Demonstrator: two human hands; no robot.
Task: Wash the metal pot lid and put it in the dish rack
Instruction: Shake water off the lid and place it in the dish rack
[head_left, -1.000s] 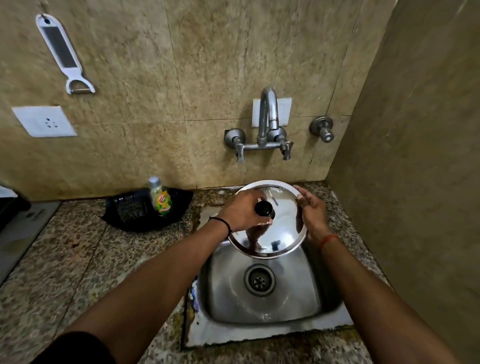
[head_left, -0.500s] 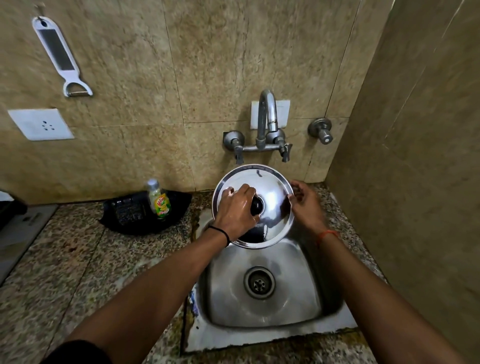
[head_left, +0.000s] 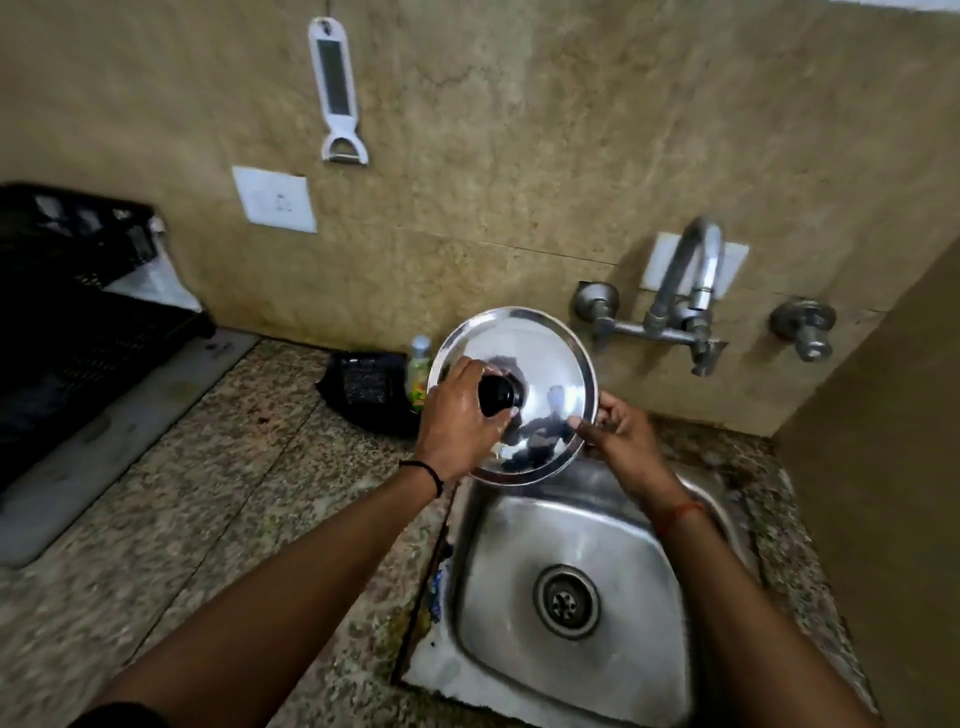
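Gripping the black knob (head_left: 500, 396), my left hand (head_left: 457, 421) holds the round shiny steel pot lid (head_left: 540, 364) tilted above the steel sink's (head_left: 639, 587) back-left corner; my right hand (head_left: 621, 431) pinches its right rim, thumb on top.

Mirror-glossy metal lid (head_left: 540, 358); dull brushed steel sink (head_left: 639, 561); rough speckled granite counter (head_left: 218, 499).

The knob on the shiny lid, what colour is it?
Black. The knob on the lid shows best in the head view.
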